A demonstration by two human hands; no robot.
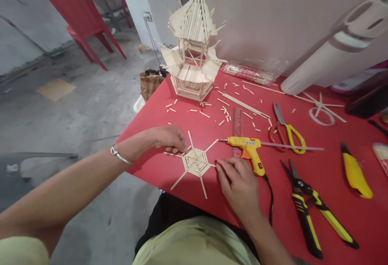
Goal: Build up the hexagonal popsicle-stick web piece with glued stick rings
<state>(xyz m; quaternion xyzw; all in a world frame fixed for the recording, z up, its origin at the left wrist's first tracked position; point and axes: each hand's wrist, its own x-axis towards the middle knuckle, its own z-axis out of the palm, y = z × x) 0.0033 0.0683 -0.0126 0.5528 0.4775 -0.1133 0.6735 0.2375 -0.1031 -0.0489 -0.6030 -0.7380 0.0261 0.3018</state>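
A hexagonal web of thin wooden sticks lies on the red table, with six spokes reaching past its edge. My left hand is over its upper left side, fingertips pinched on a short stick piece at the web's edge. On the other side, my right hand pinches the end of the right spoke between thumb and finger. Just beyond that hand lies a yellow glue gun, its nozzle pointing left and a clear glue stick out of its back. A transparent ruler lies partly beneath the gun.
A stick pagoda stands at the back left of the table. Cut stick bits and long sticks lie in front of it. Scissors, pruning shears, a yellow cutter and a white tube occupy the right.
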